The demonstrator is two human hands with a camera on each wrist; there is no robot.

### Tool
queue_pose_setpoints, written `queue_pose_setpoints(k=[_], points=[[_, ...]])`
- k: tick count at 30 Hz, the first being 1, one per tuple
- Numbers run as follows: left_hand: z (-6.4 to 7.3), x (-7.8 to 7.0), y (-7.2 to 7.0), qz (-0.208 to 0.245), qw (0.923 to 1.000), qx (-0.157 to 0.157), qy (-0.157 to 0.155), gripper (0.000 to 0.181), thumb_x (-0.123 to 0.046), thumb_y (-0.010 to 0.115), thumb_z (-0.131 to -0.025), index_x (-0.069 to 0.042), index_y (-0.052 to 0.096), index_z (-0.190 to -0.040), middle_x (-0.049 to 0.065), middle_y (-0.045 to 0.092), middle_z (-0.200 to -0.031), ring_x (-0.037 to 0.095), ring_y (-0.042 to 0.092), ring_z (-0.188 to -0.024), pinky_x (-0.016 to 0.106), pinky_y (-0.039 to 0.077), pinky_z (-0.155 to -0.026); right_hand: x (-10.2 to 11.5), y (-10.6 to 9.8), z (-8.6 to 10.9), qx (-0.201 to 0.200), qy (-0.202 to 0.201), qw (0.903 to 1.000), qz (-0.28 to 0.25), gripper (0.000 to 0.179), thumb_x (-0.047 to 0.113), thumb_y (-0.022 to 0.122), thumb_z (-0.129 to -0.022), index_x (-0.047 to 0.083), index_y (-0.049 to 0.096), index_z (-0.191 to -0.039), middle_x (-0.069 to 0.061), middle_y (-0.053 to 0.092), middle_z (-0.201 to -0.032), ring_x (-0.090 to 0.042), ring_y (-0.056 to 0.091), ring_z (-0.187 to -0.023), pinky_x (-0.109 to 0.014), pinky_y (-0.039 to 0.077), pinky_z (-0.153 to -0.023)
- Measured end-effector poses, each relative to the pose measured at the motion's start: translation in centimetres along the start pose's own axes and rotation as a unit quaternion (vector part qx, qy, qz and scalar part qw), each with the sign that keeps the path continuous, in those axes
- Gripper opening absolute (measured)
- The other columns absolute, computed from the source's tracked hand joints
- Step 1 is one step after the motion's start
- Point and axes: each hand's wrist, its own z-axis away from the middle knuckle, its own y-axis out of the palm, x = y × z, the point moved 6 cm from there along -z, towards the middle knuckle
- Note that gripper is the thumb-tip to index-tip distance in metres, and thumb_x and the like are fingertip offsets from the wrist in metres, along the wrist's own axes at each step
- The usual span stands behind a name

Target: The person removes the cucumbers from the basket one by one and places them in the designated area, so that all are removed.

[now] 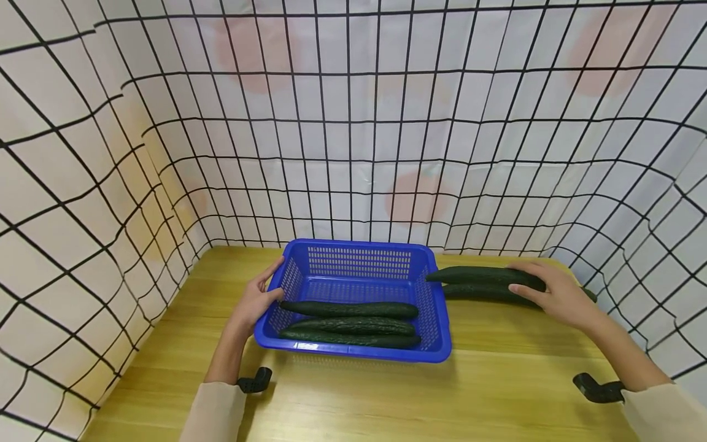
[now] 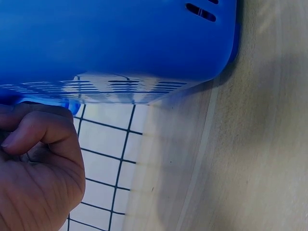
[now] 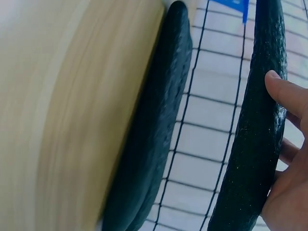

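Observation:
A blue plastic basket (image 1: 353,351) with perforated walls stands on the table, several dark green cucumbers (image 1: 353,325) lying side by side in its near half. My left hand (image 1: 259,298) grips the basket's left rim, thumb over the edge; the left wrist view shows this hand (image 2: 41,159) with curled fingers beside the basket's outer wall (image 2: 120,43). On the right, my right hand (image 1: 558,294) holds a cucumber (image 1: 480,274) between thumb and fingers. In the right wrist view that cucumber (image 3: 250,139) is raised off the table, apart from the cucumbers (image 3: 149,125) lying on the wood.
More cucumber (image 1: 486,293) lies on the table right of the basket, under the held one. A black wire grid (image 1: 375,159) backed with white cloth encloses the wooden table (image 1: 386,399) at the back and sides. Black camera mounts (image 1: 256,382) sit at both wrists.

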Motion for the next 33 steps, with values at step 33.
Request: queue_pose_setpoints(k=[33], points=[[0.3, -0.1, 0.0, 0.002, 1.0, -0.004, 0.002, 0.086, 0.002, 0.055, -0.09, -0.037, 0.03, -0.163, 0.034, 0.051, -0.145, 0.033, 0.072, -0.099, 0.052, 0.063, -0.081, -6.2, 5.2, 3.4, 0.046, 0.045, 0.9978, 0.011, 0.05, 0.033, 0.07, -0.097, 0.008, 0.061, -0.14, -0.029, 0.056, -0.137, -0.057, 0.054, -0.119, -0.072, 0.047, -0.086]])
